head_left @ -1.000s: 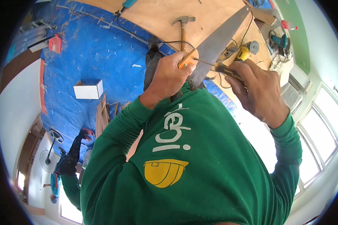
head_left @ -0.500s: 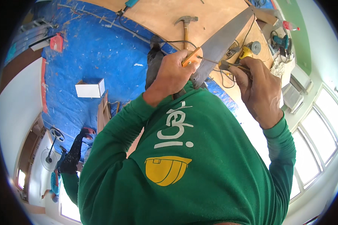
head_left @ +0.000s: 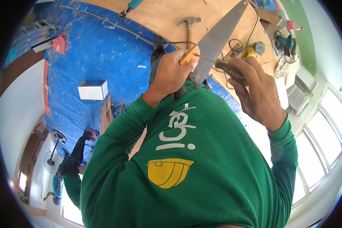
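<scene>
My left hand (head_left: 167, 74) is closed around the orange handle (head_left: 189, 56) of a handsaw. The saw's wide grey blade (head_left: 220, 41) slants up to the far right, over a plywood sheet. In my right hand (head_left: 263, 93) is a screwdriver (head_left: 228, 69), with the fingers wrapped over its dark handle. Its thin shaft points left across the blade to a screw (head_left: 197, 55) in the orange handle. Whether the tip sits in the screw head is too small to tell. Part of the saw handle is hidden by my left fingers.
A claw hammer (head_left: 189, 28) lies on the plywood (head_left: 152, 17) beyond my left hand. An angle grinder (head_left: 256, 48), cables and a teal power tool (head_left: 287, 42) are at the right. Blue tarp (head_left: 98, 57) covers the floor, with a white box (head_left: 93, 91) on it. Another person (head_left: 74, 163) is at lower left.
The saw has tilted a little, its blade tip shifting left. My right hand has turned around the screwdriver, with the fingers now rolled further over its handle.
</scene>
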### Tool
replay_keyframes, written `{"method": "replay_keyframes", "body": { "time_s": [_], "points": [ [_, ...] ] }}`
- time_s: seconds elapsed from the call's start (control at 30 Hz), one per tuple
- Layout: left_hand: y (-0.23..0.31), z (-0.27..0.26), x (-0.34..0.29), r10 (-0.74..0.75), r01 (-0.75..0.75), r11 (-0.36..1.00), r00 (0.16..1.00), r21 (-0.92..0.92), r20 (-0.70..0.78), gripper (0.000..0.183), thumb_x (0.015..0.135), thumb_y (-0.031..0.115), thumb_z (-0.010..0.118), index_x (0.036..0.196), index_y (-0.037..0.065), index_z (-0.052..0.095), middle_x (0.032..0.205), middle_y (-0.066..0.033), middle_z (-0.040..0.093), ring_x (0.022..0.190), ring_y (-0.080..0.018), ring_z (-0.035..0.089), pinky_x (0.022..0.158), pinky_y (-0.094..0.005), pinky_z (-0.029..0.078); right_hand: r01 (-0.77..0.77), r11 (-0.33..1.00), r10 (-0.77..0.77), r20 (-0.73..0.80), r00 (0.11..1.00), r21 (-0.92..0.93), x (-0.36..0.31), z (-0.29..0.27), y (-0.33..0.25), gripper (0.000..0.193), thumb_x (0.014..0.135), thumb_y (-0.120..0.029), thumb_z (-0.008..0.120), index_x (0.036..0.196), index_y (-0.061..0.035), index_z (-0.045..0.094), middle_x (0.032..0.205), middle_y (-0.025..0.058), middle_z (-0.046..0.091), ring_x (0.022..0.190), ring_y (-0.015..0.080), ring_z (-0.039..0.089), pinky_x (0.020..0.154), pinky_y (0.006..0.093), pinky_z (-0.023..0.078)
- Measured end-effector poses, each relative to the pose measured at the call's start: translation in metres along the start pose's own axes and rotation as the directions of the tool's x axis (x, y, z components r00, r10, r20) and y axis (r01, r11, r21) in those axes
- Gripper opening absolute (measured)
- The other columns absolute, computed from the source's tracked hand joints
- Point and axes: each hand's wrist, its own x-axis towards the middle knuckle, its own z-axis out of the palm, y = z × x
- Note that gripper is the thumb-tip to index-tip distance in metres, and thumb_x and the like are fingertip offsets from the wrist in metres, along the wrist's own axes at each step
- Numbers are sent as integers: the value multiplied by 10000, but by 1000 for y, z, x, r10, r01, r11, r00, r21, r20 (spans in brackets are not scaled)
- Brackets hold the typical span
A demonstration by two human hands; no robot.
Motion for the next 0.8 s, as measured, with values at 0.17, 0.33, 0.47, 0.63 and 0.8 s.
{"method": "replay_keyframes", "body": {
  "time_s": [0.17, 0.33, 0.47, 0.63, 0.8],
  "points": [
    [7, -3, -1, -14, 14, 1000, 1000, 19, 22, 271, 994, 168, 758, 1178, -31, 767, 949, -36, 759, 864, -86, 655, 767, -288, 535, -155, 988, 149, -164, 975, -27, 6, 6, -10, 423, 988, -204, 804, 1347, -51, 638, 1213, 133, 687, 868, 328, 770, 640, 431, 595],
    [3, -2, -2, -10, 10, 999, 1000, -32, 0, 257, 1002, 149, 753, 1185, -31, 769, 961, -24, 756, 872, -83, 654, 773, -280, 535, -66, 997, 63, -96, 993, -34, 3, 4, -7, 360, 992, -197, 799, 1299, -57, 674, 1206, 112, 690, 849, 334, 770, 613, 434, 590],
    [3, -3, 3, 12, -12, 999, 1000, -48, -4, 246, 1007, 128, 749, 1190, -36, 768, 968, -25, 755, 876, -84, 654, 778, -276, 537, -123, 991, 106, -263, 959, -50, 6, 17, -11, 353, 999, -196, 799, 1301, -68, 671, 1109, 112, 719, 802, 322, 762, 583, 430, 580],
    [6, -4, 1, 3, -4, 999, 1000, -44, -14, 268, 1012, 136, 758, 1212, -43, 763, 980, -28, 752, 879, -80, 650, 776, -278, 540, -75, 997, 80, -179, 981, 35, 9, 9, -14, 389, 1000, -219, 809, 1320, -68, 648, 1026, 128, 740, 761, 326, 753, 581, 436, 581],
    [4, -7, 4, 12, -13, 999, 1000, -49, -21, 285, 1017, 131, 767, 1231, -57, 753, 992, -33, 751, 887, -82, 652, 780, -278, 546, -82, 996, 84, -250, 964, 16, 13, 11, -17, 422, 1002, -176, 791, 1371, -72, 615, 978, 136, 726, 750, 354, 739, 612, 457, 583]
  ]
}}
